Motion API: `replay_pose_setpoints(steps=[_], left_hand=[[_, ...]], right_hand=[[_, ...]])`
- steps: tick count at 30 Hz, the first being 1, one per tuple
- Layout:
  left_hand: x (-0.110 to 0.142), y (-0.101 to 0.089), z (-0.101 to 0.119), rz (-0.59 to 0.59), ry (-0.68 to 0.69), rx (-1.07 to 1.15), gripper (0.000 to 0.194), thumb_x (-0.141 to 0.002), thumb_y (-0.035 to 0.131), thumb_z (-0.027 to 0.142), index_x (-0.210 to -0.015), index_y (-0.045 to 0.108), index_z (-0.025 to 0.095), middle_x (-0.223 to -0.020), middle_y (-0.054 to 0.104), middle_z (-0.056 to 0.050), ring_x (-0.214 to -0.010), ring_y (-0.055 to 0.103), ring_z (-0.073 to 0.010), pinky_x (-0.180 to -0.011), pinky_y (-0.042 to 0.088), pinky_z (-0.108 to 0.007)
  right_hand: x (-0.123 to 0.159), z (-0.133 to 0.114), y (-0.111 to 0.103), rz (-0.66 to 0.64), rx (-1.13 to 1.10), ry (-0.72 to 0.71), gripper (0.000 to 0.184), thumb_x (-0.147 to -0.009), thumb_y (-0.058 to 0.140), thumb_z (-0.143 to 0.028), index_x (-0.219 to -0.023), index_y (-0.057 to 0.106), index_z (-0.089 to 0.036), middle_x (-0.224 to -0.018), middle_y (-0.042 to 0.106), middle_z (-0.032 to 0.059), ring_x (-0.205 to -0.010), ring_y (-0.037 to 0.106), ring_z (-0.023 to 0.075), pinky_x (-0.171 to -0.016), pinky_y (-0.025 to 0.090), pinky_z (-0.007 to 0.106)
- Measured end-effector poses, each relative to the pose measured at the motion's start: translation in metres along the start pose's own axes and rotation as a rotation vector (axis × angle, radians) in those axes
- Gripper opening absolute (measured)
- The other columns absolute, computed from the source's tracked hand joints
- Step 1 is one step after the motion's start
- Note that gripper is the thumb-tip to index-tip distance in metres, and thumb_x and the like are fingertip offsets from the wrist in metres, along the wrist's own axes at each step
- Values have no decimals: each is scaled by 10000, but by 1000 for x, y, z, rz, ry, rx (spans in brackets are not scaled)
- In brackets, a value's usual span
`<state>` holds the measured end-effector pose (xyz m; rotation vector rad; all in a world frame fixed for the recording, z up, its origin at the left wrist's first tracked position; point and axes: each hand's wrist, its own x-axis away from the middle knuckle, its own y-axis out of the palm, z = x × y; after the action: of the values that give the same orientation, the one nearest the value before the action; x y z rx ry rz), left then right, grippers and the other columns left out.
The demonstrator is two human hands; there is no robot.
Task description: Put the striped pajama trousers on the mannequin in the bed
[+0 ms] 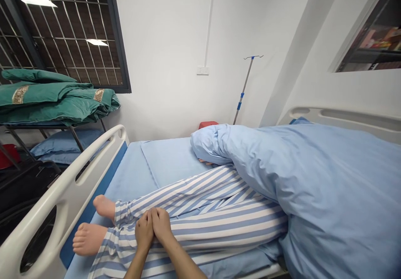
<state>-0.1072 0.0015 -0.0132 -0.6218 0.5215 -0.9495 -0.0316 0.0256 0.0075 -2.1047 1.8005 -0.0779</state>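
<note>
My left hand (144, 230) and my right hand (161, 224) are side by side and touching, both closed with the fingers curled in. Nothing shows in them, and the fingertips are hidden. Below them in the view lie two legs in blue-and-white striped trousers (219, 229), stretched along the bed. I cannot tell whether my hands touch the fabric. Two bare feet (89, 239), smooth like a manikin's, point to the left. A light blue quilt (319, 178) is folded back over the upper body, and a few fingertips (205, 161) peep out at its edge.
A white footboard (67, 183) closes the bed at left, a headboard (344, 115) at right. Behind the bed stand an IV pole (244, 89) and a red object (208, 124). Green folded bedding (59, 99) lies on a rack by the barred window (75, 32).
</note>
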Motion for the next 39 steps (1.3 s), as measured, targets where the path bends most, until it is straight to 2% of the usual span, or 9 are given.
replay_pose_setpoints(steps=[4, 9, 12, 16, 18, 23, 30, 36, 39], left_hand=[[4, -3, 9, -23, 13, -74, 316, -835, 331, 317, -677, 579, 202, -733, 657, -47, -693, 566, -143, -614, 337, -225], [4, -3, 12, -58, 27, -103, 291, -813, 353, 326, -615, 524, 198, -666, 614, -26, -657, 534, -142, -596, 304, -231], [-1, 1, 20, -36, -2, 23, 288, -788, 373, 344, -566, 480, 195, -600, 566, -8, -619, 496, -141, -587, 305, -240], [-2, 13, 38, 64, -127, 399, 334, -782, 337, 425, -531, 375, 209, -477, 445, 33, -519, 420, -126, -543, 324, -243], [0, 20, 42, 74, -135, 453, 332, -776, 336, 438, -540, 391, 212, -484, 469, 29, -520, 429, -129, -550, 336, -249], [4, 28, 38, 23, -31, 193, 312, -793, 333, 392, -598, 494, 209, -605, 590, -22, -598, 505, -152, -612, 345, -262], [8, 29, 40, -39, 23, -21, 266, -816, 348, 313, -659, 535, 209, -703, 642, -37, -671, 557, -150, -611, 341, -238], [13, 28, 46, -53, 118, -144, 249, -806, 381, 305, -667, 562, 204, -708, 632, -33, -670, 554, -147, -611, 335, -237], [11, 28, 54, -59, 101, -81, 256, -794, 394, 312, -622, 545, 196, -647, 613, -25, -627, 531, -141, -602, 335, -240]], right_hand=[[5, -2, -22, -24, 152, -125, 418, -889, 315, -317, -537, 486, -168, -523, 542, 9, -511, 453, 106, -512, 210, 249], [13, 13, -27, 26, 239, -132, 414, -899, 307, -305, -552, 489, -169, -538, 560, 21, -533, 480, 113, -527, 199, 263], [12, 17, -25, 55, 187, -112, 423, -904, 296, -314, -547, 472, -172, -533, 547, 15, -529, 476, 113, -522, 208, 256], [8, 19, -26, 62, 55, -75, 430, -900, 295, -333, -531, 451, -177, -510, 516, 4, -511, 456, 114, -506, 238, 234], [7, 22, -25, 83, 1, -42, 407, -890, 314, -334, -545, 464, -179, -525, 528, 6, -520, 463, 119, -503, 257, 226], [2, 20, -26, 98, -12, 13, 370, -867, 333, -300, -561, 500, -175, -565, 573, 27, -542, 491, 129, -505, 280, 226], [-1, -4, -61, 53, 183, -96, 421, -891, 312, -292, -558, 541, -172, -550, 579, 18, -521, 477, 111, -509, 232, 240], [9, 23, -66, 94, 199, -109, 428, -901, 308, -315, -587, 558, -168, -554, 573, 28, -529, 483, 115, -522, 229, 248], [7, 29, -65, 124, 112, -86, 441, -901, 301, -332, -581, 556, -168, -554, 573, 30, -539, 487, 119, -528, 254, 240]])
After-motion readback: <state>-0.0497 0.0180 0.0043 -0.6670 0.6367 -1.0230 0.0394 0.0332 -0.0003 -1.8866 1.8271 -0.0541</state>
